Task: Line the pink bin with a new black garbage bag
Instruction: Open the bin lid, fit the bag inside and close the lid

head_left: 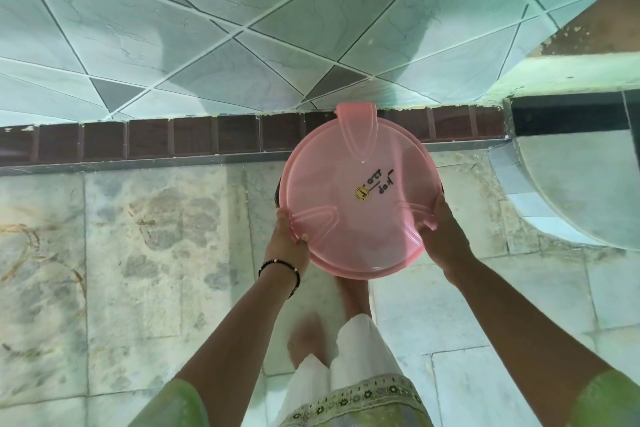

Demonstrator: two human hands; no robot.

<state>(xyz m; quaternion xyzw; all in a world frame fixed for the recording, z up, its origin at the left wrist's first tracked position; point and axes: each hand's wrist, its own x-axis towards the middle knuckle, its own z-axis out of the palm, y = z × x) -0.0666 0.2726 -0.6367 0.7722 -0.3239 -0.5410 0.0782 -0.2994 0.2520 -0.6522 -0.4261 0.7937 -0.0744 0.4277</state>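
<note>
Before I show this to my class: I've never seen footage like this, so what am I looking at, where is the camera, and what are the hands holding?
There is no machine here. The one picture comes from a wide-angle camera worn on a person's head, looking down at their own arms, so the edges bend. The left hand, with a dark beaded bracelet on its wrist, and the right hand each grip an edge of a round pink lid. The lid bears handwriting and a small yellow sticker. A dark sliver shows under its left edge; the bin itself is hidden. Below are a worn tiled floor and the person's bare feet; ahead is a tiled wall.
</note>
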